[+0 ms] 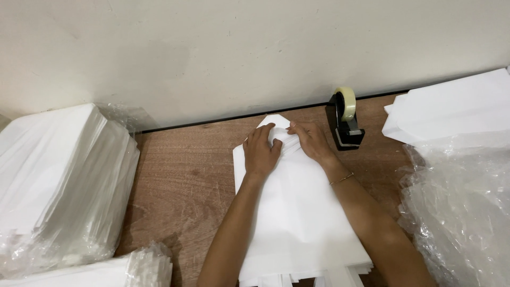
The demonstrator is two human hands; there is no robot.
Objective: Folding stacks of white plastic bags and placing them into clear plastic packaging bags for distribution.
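While both hands are pressing a fold into the top of the white paper bag stack (297, 212) lying mid-surface, the left hand (260, 150) and right hand (309, 141) are gripping nothing, fingers flattened on the pointed flap, so creasing seems underway and taping from the black tape dispenser (344, 121) likely calls next.

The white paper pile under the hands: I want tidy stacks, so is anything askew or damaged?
Mostly tidy. The white paper pile fans unevenly at its near edge, sheets stepping out. Its far end is folded to a point under the left hand and right hand. No tears visible.
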